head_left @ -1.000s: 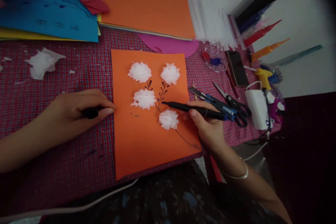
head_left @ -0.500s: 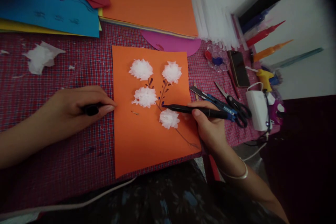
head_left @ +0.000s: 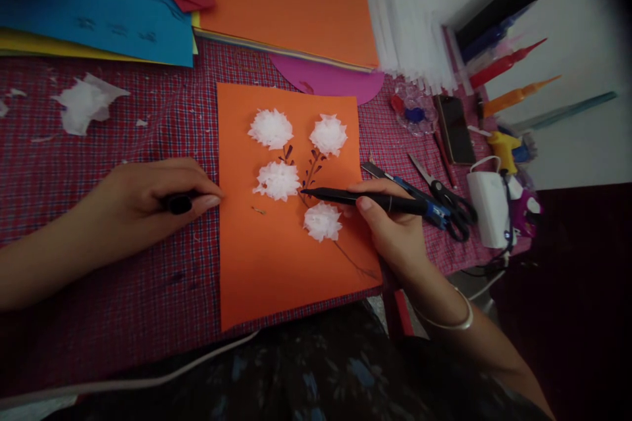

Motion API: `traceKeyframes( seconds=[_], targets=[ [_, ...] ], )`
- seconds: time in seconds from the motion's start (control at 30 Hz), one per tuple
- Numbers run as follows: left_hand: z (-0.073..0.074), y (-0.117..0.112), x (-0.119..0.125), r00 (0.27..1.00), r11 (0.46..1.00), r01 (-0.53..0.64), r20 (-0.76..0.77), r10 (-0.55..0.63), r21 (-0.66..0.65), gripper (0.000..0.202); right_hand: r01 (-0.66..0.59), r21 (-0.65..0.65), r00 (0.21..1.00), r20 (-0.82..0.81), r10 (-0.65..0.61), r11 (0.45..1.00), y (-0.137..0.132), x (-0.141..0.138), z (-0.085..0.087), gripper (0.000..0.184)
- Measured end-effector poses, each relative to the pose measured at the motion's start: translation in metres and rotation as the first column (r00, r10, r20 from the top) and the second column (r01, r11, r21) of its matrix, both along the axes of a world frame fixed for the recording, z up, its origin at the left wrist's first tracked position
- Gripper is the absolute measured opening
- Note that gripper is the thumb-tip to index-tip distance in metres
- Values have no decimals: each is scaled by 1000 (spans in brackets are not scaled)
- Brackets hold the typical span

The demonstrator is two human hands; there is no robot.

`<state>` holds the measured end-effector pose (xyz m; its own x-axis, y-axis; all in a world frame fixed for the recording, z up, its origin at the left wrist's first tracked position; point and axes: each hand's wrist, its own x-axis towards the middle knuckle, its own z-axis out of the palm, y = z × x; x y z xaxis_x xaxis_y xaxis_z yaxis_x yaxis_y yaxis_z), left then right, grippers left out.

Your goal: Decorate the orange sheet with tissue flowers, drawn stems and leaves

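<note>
On the checked tablecloth lies an orange sheet bearing four white tissue-paper flowers; the right hand grips a black marker, its tip beside the drawn stem. The left hand pinches a black pen cap at the sheet's edge. Dark marks on the blue card are too blurred to read.

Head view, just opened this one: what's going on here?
A person's right hand holds a black pen, its tip by a drawn stem on an orange sheet; whether it touches the paper is hard to tell. Four white flowers sit on the sheet, with dark leaf marks between them. The left hand, by the sheet's left edge, holds a small black piece, perhaps the cap. Scissors lie to the right.
</note>
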<state>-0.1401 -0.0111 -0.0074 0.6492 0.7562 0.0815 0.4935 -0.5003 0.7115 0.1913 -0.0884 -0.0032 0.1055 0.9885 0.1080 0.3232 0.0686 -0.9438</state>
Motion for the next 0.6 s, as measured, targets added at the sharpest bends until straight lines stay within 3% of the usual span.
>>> traceKeyframes(
  seconds=[0.37,0.5,0.6],
  targets=[
    [-3,0,-1,1000,1000,10,2,-10,10,20,-23,-14,998,50,24,1000,3,-1,1,8],
    [1,1,1,1000,1000,4,7,-4,17,21,16,-60,986,-166,-26,998,5,5,0,10],
    [0,1,1,1000,1000,0,6,0,6,20,129,31,944,-309,-113,991,13,23,11,15]
  ],
)
